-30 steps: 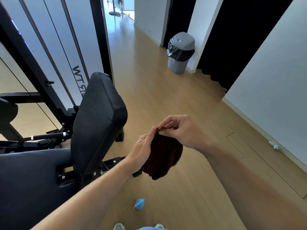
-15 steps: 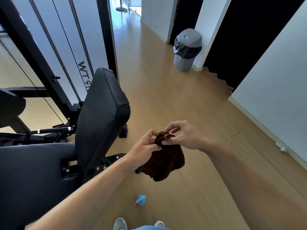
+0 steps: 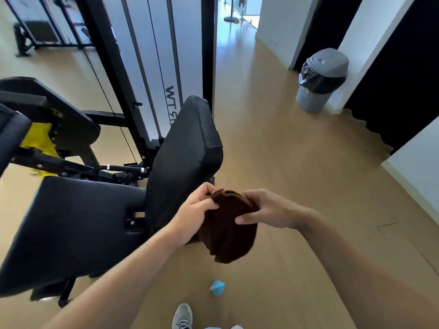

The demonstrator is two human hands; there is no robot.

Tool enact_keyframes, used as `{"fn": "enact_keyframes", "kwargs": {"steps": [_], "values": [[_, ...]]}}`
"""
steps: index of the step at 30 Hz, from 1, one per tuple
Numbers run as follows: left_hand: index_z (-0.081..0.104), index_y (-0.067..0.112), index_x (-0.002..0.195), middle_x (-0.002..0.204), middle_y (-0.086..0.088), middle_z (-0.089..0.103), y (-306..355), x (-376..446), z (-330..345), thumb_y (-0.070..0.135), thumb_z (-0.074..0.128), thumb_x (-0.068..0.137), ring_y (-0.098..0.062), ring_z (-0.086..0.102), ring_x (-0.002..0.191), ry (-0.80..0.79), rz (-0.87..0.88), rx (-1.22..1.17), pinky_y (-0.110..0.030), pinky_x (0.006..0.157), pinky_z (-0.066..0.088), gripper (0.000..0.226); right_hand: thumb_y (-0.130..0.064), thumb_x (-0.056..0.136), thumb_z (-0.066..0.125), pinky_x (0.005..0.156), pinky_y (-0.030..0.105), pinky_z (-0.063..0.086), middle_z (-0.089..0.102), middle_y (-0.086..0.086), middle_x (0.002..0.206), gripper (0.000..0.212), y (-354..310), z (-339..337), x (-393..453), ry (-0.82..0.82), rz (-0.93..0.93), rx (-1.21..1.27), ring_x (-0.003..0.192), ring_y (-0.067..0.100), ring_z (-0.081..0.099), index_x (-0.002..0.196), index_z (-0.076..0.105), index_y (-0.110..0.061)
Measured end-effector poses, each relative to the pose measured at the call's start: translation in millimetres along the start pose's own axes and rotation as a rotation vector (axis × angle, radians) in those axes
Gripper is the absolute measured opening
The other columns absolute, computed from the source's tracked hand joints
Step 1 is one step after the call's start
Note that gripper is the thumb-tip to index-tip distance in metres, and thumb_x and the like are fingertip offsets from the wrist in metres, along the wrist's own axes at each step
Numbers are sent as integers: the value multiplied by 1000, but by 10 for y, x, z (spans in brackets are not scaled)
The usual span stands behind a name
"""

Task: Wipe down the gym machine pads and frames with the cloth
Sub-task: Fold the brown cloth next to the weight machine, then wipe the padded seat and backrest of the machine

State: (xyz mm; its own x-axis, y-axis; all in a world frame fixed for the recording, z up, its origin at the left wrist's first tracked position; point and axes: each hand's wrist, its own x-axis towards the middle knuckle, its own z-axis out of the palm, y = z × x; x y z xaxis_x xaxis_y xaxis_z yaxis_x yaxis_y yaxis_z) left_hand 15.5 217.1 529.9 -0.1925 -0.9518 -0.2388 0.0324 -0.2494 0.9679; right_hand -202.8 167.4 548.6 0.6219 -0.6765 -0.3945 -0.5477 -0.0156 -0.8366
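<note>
your left hand [image 3: 198,210] pinches the top edge of the brown cloth [image 3: 229,230], fingers curled over it, and your right hand [image 3: 263,211] grips the other side, thumb pressed on the front. the cloth hangs between them, in the air over the wood floor [image 3: 285,162]. just to the left stands the black back pad [image 3: 185,148], with the seat pad [image 3: 71,224] below it. a small blue bottle [image 3: 217,287] lies on the floor by your shoe [image 3: 182,315].

back pad [image 3: 185,148] left, open floor [image 3: 285,162] right
</note>
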Motion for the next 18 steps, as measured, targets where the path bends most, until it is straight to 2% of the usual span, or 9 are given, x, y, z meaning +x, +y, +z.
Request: {"fn": "enact_keyframes", "kwargs": {"steps": [4, 7, 9, 11, 13, 14, 15, 17, 18], "values": [[58, 22, 94, 91, -14, 72, 176, -141, -305, 27, 66, 94, -31, 66, 83, 170, 96, -21, -46, 76, 53, 10, -25, 88, 81, 67, 29, 62, 76, -5, 84, 22, -329, 52, 219, 152, -157, 10, 81, 16, 76, 100, 66, -14], [53, 11, 103, 95, -17, 75, 372, -184, -451, 24, 66, 92, -35, 69, 86, 339, 189, -43, -46, 78, 57, 21, -27, 89, 79, 70, 21, 56, 74, -12, 84, 14, -682, 78, 354, 256, -272, -87, 81, 7, 72, 99, 71, -23], [54, 11, 102, 95, -18, 75, 512, -154, -603, 20, 66, 94, -32, 69, 84, 425, 237, -64, -47, 80, 58, 17, -34, 88, 79, 73, 15, 49, 74, -16, 88, 13, -969, 47, 463, 330, -323, -216, 85, 0, 68, 99, 74, -32], [55, 16, 97, 93, -16, 74, 683, -62, -729, 19, 67, 94, -30, 69, 83, 434, 278, -108, -51, 84, 56, 13, -38, 84, 81, 70, 5, 42, 73, -21, 89, 16, -1290, -93, 544, 390, -332, -303, 86, -6, 65, 98, 75, -40], [54, 18, 96, 90, -12, 75, 878, 130, -899, 20, 67, 94, -25, 70, 81, 432, 321, -124, -46, 78, 59, 13, -38, 80, 85, 71, 0, 38, 73, -19, 92, 23, -1647, -326, 733, 440, -327, -417, 85, -2, 64, 101, 77, -36], [53, 16, 98, 89, -10, 75, 986, 267, -985, 19, 66, 95, -22, 71, 80, 438, 328, -115, -41, 73, 60, 14, -40, 78, 86, 74, 2, 39, 73, -16, 94, 28, -1823, -458, 864, 468, -323, -500, 88, 2, 64, 104, 78, -33], [52, 15, 100, 89, -9, 75, 1084, 419, -1065, 19, 65, 96, -21, 72, 80, 442, 329, -124, -39, 71, 60, 15, -42, 77, 86, 83, 10, 42, 72, -12, 99, 34, -1984, -583, 1012, 520, -306, -611, 96, 7, 64, 108, 77, -32], [51, 15, 101, 96, -10, 74, 1183, 786, -1271, 21, 68, 94, -21, 71, 83, 455, 299, -186, -46, 81, 61, 19, -43, 82, 81, 99, 34, 43, 65, -3, 121, 48, -2194, -687, 1364, 692, -194, -937, 117, 19, 57, 127, 68, -30], [52, 18, 105, 102, -8, 73, 1154, 967, -1380, 23, 71, 91, -21, 72, 88, 475, 258, -186, -49, 86, 60, 24, -35, 89, 75, 104, 41, 39, 57, 4, 134, 52, -2215, -628, 1535, 767, -110, -1120, 126, 26, 50, 137, 60, -25]]}}
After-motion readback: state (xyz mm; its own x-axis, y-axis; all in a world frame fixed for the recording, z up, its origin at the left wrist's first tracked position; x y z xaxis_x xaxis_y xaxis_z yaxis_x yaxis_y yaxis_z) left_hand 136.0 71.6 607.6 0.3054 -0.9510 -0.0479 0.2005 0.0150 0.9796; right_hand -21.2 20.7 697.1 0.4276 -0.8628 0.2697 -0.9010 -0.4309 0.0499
